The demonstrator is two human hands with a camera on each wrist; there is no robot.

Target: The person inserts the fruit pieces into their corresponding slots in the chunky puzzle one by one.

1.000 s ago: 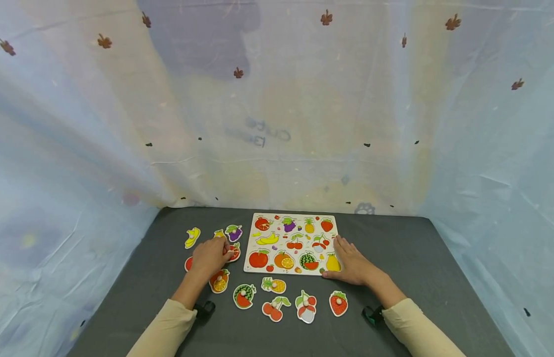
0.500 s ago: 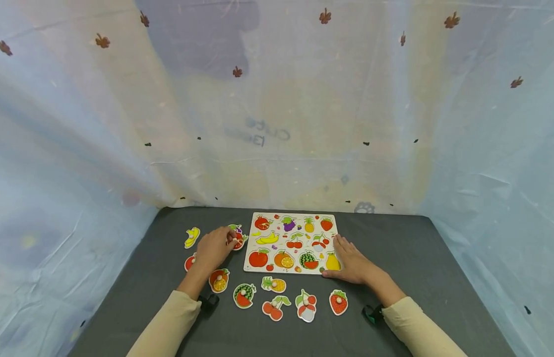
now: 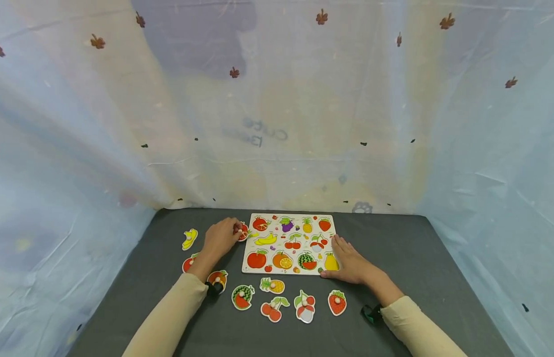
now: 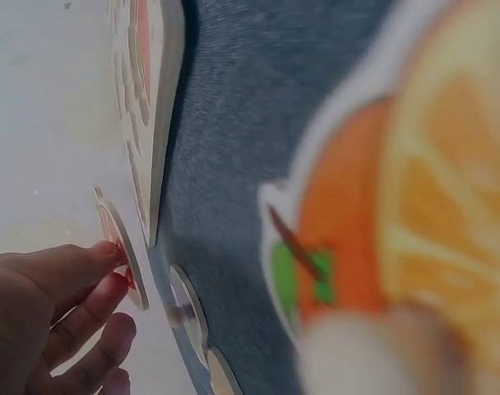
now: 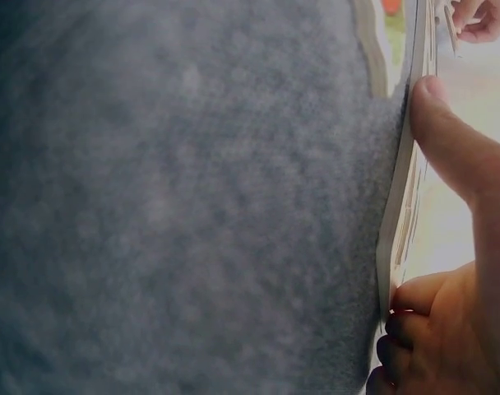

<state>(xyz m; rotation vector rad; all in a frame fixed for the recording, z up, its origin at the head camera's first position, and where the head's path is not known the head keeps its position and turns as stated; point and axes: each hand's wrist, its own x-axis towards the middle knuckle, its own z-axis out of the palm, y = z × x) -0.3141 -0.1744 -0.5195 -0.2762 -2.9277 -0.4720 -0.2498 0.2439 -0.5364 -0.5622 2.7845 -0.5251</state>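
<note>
My left hand (image 3: 220, 237) pinches a pomegranate puzzle piece (image 3: 244, 232) by its knob, just left of the board's upper left corner. In the left wrist view the pomegranate piece (image 4: 133, 267) stands tilted, raised off the table, thumb and fingertips on its printed face. The white wooden fruit puzzle board (image 3: 246, 265) lies flat, with printed fruit pictures. On its right edge rests my right hand (image 3: 350, 260), fingers extended along the upper side and thumb at the lower right corner. The right wrist view has the thumb (image 5: 447, 136) against the board's edge (image 5: 390, 239).
Left of the board lie a banana piece (image 3: 189, 239), a red fruit piece (image 3: 187, 263) and an orange piece (image 3: 217, 280), partly covered by the left arm. Watermelon (image 3: 242, 297), pineapple (image 3: 272, 285), cherry (image 3: 273, 310) and strawberry (image 3: 337, 302) pieces lie in front.
My left hand has lifted the pomegranate piece and carried it up and right towards the board's upper left corner. The right hand has stayed on the board.
</note>
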